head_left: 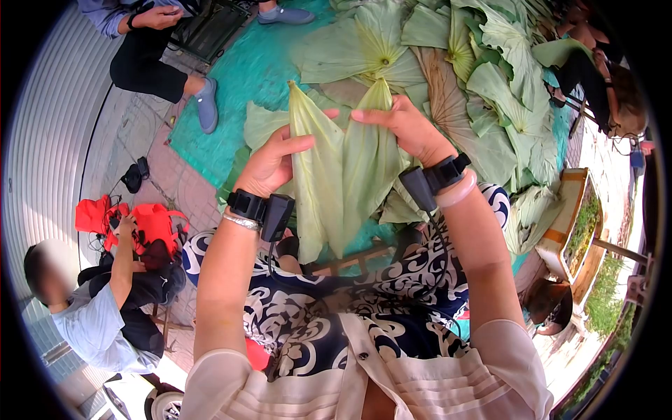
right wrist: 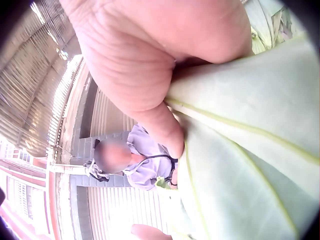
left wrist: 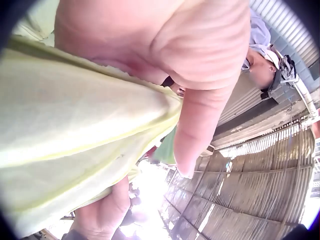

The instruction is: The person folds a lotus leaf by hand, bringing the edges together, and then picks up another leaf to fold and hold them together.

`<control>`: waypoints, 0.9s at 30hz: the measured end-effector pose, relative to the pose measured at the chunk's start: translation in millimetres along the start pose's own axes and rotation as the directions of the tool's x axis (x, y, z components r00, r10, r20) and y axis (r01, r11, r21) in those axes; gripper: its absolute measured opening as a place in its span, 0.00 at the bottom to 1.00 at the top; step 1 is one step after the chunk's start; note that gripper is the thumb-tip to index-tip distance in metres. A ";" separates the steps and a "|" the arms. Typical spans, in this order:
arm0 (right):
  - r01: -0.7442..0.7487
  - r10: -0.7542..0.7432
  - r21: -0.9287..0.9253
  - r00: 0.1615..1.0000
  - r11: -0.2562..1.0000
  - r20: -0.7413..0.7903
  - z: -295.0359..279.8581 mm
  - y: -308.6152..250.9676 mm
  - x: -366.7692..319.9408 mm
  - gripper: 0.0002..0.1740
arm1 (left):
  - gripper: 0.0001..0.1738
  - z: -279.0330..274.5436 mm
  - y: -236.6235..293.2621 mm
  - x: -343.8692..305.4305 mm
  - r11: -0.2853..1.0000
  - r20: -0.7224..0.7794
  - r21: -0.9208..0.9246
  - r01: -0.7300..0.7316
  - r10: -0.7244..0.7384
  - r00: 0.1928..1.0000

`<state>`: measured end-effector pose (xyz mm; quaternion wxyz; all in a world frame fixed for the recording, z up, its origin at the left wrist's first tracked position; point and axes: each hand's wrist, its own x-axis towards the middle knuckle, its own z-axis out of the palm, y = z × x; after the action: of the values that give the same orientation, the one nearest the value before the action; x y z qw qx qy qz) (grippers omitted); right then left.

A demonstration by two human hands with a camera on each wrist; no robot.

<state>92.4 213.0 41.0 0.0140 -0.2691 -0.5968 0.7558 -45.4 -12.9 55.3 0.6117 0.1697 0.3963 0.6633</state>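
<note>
Two hands at center frame, forearms up from the bottom, thumbs pointing inward. Left hand (head_left: 271,162) pinches left leaf fold (head_left: 313,182); right hand (head_left: 418,131) pinches right leaf fold (head_left: 371,150); fingers narrow on both. One leaf or two, can't tell. Many loose leaves (head_left: 514,105), upper right, one teal sheet (head_left: 227,87) beneath.

Head view's looking down over left hand (head_left: 274,159) and right hand (head_left: 414,131); wrist views, right up close, face fingerward; all catch the leaf (head_left: 318,178).
</note>
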 end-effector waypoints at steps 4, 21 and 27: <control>-0.031 0.033 0.099 0.999 0.995 -0.024 0.2 -4.0 1.2 0.20 | 0.43 6.5 -2.7 -1.4 0.996 0.035 -0.035 -0.080 0.081 0.996; -0.027 0.043 -0.170 0.995 0.985 0.089 3.0 5.6 2.3 0.36 | 0.17 5.5 -10.2 5.2 0.957 -0.366 0.268 0.110 -0.005 0.931; -0.032 0.057 -0.206 0.992 0.978 0.115 7.6 2.8 -2.6 0.33 | 0.20 15.9 -4.3 4.6 0.950 -0.282 0.272 0.150 -0.070 0.957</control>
<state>92.2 204.5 40.6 -0.0664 -0.2365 -0.6645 0.7058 -32.1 -3.8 60.9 0.5570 0.1435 0.5777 0.5792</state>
